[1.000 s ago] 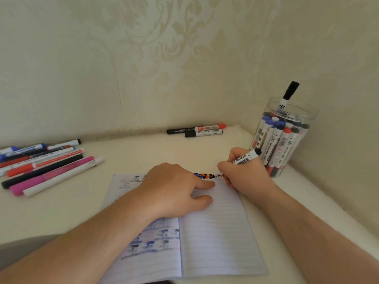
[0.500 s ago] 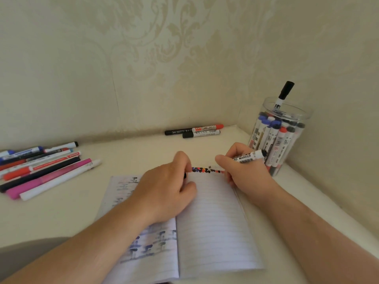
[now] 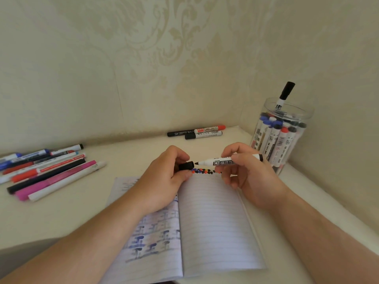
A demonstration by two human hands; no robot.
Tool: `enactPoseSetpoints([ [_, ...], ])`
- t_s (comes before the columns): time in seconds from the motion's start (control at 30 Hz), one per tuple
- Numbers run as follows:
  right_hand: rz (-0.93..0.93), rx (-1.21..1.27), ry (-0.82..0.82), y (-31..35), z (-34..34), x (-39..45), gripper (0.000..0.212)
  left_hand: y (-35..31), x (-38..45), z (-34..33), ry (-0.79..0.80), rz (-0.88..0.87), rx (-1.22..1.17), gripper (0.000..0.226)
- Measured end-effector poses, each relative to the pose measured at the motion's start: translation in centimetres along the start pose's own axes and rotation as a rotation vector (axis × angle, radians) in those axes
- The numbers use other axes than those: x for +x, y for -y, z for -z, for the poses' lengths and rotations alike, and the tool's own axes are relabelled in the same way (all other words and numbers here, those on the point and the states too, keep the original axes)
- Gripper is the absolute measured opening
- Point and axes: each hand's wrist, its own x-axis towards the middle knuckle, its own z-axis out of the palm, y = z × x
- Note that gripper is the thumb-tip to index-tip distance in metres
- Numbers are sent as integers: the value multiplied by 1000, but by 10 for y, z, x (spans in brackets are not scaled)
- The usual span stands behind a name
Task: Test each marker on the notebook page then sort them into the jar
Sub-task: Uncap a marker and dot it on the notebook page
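Cream desk (image 3: 127, 152) in a wallpapered corner. My left hand (image 3: 164, 179) pinches a black cap (image 3: 186, 166); my right hand (image 3: 246, 171) grips an uncapped white marker (image 3: 227, 161), level above the lined notebook (image 3: 215, 218).

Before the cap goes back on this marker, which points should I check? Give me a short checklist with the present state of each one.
1. Marker held firmly in the right hand: ok.
2. Black cap held in the left hand: ok.
3. Cap opening lined up with the exposed tip: ok, it sits just left of the tip, not yet on.
4. Test mark made on the notebook: ok, a row of coloured dots runs along the top of the page.
5. Which dot came from this marker: cannot tell.
6. Room in the jar: cannot tell; it already looks crowded.
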Motion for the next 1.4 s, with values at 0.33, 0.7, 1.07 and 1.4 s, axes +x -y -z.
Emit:
enactPoseSetpoints([
  [0.33,-5,-104,-21,-3,-2,1,10,-2,0,0,2,-20,42,23],
  [0.7,30,-145,-59,-2,-4,-2,19,-1,0,0,-19,-30,27,20],
  [1.07,38,-134,-45,-9,-9,5,9,4,1,-2,-35,-46,-36,31],
  [1.4,186,-346,-180,24,-24,-7,3,1,2,0,47,-62,85,37],
])
